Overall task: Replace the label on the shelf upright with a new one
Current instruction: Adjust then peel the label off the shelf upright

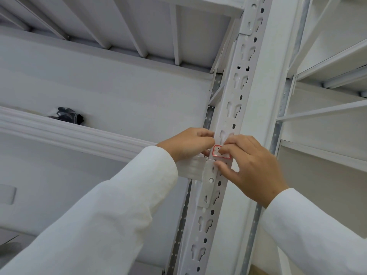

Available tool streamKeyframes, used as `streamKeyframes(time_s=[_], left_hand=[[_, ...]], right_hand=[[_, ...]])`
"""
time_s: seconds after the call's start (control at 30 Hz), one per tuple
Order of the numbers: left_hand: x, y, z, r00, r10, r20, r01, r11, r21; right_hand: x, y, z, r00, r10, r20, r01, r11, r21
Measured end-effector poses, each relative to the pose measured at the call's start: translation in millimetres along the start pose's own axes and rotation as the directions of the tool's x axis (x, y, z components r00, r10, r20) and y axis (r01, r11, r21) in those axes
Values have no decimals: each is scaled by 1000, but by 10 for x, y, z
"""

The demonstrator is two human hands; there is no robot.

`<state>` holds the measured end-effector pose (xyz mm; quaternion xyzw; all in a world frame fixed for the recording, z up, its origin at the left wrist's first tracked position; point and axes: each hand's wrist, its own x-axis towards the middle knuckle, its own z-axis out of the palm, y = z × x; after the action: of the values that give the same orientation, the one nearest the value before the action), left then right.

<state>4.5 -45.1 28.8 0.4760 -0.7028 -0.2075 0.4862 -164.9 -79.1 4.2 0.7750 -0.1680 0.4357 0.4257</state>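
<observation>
A white slotted shelf upright (236, 92) runs from the top to the bottom of the head view. A small white label with a red border (222, 153) lies on its face at mid height. My left hand (188, 142) is curled at the label's left edge, its fingertips pinched there. My right hand (252, 167) comes from the right, with its fingers pressing on the label's top and its thumb resting on the upright just below. My fingers hide part of the label, and I cannot tell whether it is stuck flat.
A white shelf beam (79, 133) meets the upright from the left at hand height. A dark bagged object (68, 115) lies on that shelf. Ribbed shelf undersides (123, 22) are overhead. More white shelving (327, 76) stands to the right.
</observation>
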Motion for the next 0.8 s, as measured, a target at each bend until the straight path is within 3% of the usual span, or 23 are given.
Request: streamKeyframes(time_s=[0.1,0.4,0.8], left_hand=[[-12,2,0,1000,-1,8,1,1000,7],[-49,15,-3,1000,2,15,-2,1000,20],[-23,-10,1,1000,1,22,-2,1000,29]], right_hand=[[55,-18,-18,999,-10,34,12,999,-46],[115,-4,-10,998,-56,-42,51,993,-104],[107,-72,25,997,25,-75,-30,997,-67]])
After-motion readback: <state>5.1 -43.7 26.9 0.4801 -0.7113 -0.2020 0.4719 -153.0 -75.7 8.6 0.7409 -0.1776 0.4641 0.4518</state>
